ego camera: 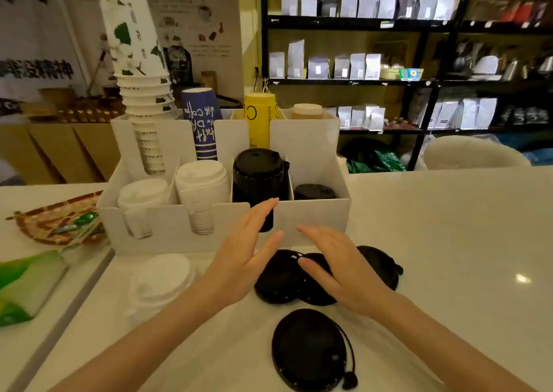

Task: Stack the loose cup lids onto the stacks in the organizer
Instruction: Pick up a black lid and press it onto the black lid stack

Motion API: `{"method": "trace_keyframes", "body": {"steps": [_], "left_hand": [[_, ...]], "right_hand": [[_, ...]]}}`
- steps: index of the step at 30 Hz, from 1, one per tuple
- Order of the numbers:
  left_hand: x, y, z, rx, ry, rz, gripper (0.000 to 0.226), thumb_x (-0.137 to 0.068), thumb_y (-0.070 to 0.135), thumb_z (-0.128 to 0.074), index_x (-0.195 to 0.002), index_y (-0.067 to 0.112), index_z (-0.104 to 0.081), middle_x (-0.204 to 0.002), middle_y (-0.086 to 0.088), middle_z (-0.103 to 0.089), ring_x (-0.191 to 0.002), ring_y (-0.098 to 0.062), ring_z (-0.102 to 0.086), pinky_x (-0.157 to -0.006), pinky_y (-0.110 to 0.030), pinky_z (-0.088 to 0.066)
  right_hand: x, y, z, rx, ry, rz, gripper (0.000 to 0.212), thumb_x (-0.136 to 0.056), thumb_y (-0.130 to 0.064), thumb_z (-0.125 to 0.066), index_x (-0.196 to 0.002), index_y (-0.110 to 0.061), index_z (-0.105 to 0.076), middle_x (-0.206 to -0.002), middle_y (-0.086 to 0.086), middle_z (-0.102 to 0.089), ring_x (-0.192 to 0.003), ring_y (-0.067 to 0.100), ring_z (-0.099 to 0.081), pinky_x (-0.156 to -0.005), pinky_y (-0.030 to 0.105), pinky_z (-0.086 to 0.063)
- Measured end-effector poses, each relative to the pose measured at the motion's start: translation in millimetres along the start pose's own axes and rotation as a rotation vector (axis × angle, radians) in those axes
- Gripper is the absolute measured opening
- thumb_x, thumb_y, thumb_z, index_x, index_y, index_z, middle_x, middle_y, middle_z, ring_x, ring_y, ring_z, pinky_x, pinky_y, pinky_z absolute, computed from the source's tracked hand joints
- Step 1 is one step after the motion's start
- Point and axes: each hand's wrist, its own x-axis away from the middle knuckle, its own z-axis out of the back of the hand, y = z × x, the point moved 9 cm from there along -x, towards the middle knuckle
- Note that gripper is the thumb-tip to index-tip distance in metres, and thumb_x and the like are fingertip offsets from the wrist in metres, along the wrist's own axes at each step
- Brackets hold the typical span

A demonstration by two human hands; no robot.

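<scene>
Black loose lids (281,278) lie on the white worktop (449,242) beneath both hands, left hand (242,260) and right hand (344,269), each grip spread, before the organizer (311,218).

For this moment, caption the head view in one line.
Open hands hover over loose black lids before the organizer.

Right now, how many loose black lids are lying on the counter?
4: one lid nearest the camera, and three overlapping under the hands: left lid, middle lid, right lid. More may be hidden beneath.
</scene>
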Motion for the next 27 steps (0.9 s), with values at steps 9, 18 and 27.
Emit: {"method": "trace_keyframes", "body": {"steps": [9, 18, 27], "left_hand": [[38, -51, -38, -0.292, -0.282, 0.094, 0.077, -0.07, 0.075, -0.023, -0.136, 0.038, -0.014, -0.153, 0.007, -0.005, -0.139, -0.007, -0.003, -0.115, -0.03, -0.01], [45, -58, -41, -0.185, -0.321, 0.175, 0.066, -0.079, 0.05, -0.054, -0.135, 0.032, -0.024, -0.145, 0.007, -0.029, -0.129, -0.004, -0.028, -0.107, -0.018, -0.021], [5, -2, 20, -0.141, -0.059, 0.065, 0.056, -0.061, 0.052, -0.07, -0.112, 0.034, -0.057, -0.125, 0.006, -0.057, -0.112, -0.003, -0.048, -0.097, -0.029, -0.041]], "right_hand": [[8, 8, -23, 0.095, -0.105, -0.008, 0.049, -0.088, -0.053, -0.035, -0.132, -0.031, -0.034, -0.134, -0.011, -0.048, -0.125, 0.005, -0.037, -0.108, 0.026, -0.025], [7, 13, -24, -0.049, -0.141, -0.066, 0.053, -0.083, -0.055, -0.04, -0.132, -0.034, -0.036, -0.132, -0.012, -0.05, -0.124, 0.005, -0.04, -0.107, 0.027, -0.028], [-17, 9, 17, -0.429, -0.011, -0.186, 0.048, -0.077, -0.043, -0.058, -0.122, -0.028, -0.051, -0.118, -0.01, -0.06, -0.112, 0.0, -0.051, -0.097, 0.023, -0.036]]}}
